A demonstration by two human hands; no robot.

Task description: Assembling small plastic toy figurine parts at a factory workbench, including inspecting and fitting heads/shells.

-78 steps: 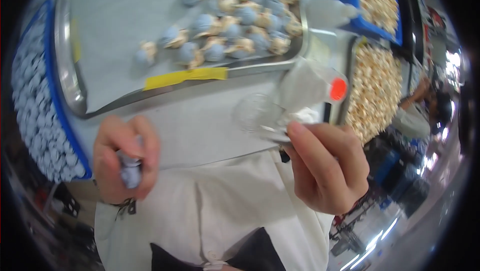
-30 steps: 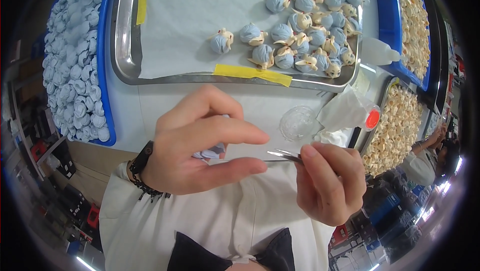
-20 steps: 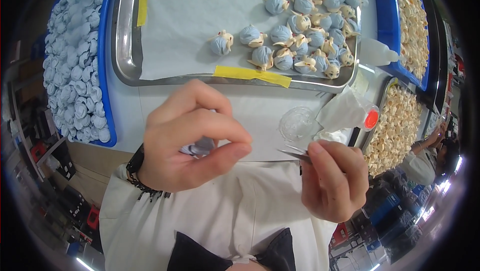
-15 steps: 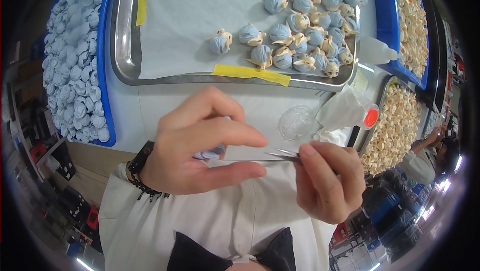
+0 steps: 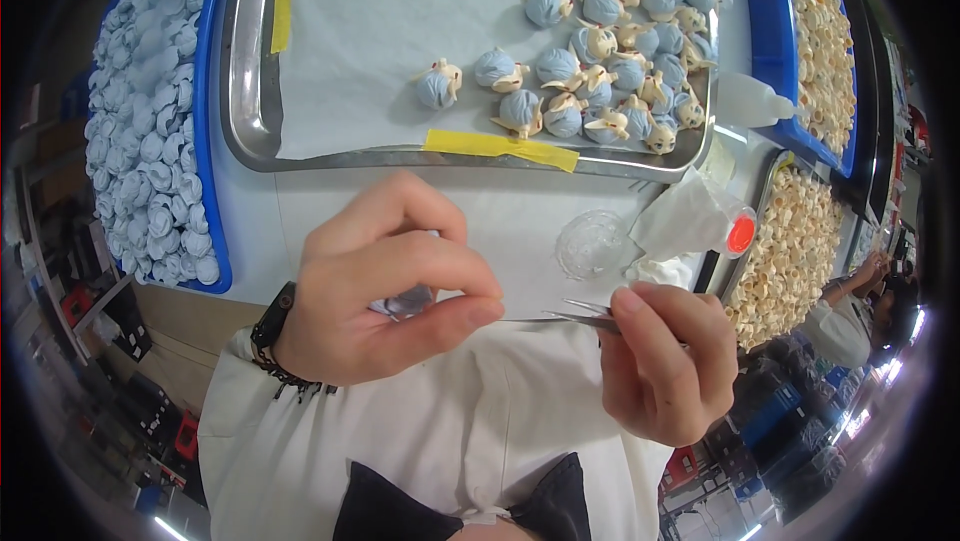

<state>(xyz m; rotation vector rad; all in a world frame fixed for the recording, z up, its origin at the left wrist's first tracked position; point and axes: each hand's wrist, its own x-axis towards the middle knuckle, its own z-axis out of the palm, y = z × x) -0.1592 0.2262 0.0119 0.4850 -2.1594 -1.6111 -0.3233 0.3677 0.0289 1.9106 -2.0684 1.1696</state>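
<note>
Holding, left: left hand [image 5: 375, 291], tips of thumb and index finger together; whether anything is pinched there, cannot tell. Small pale-blue piece [image 5: 408, 303], inside that hand's curled fingers, mostly hidden; full shape unclear.

Holding, right: right hand [image 5: 672, 361], fingers clamped on slim silver metal tweezers [image 5: 606, 322], prongs apart, rear end concealed.

Centre, far: shallow silver metal tray [image 5: 247, 136], white-lined, far edge cut off; round pale-blue-and-cream figures [image 5: 561, 115] crowd its right half, overlapping, rear ones partly hidden.

Left: blue plastic bin [image 5: 213, 171] of pale-blue curled pieces, cropped at the top.

Right, on the white counter [image 5: 330, 226]: clear round plastic dish [image 5: 590, 246], contents hard to make out; crumpled white wrapping [image 5: 675, 219] around a red-ended item, largely covered.
</note>
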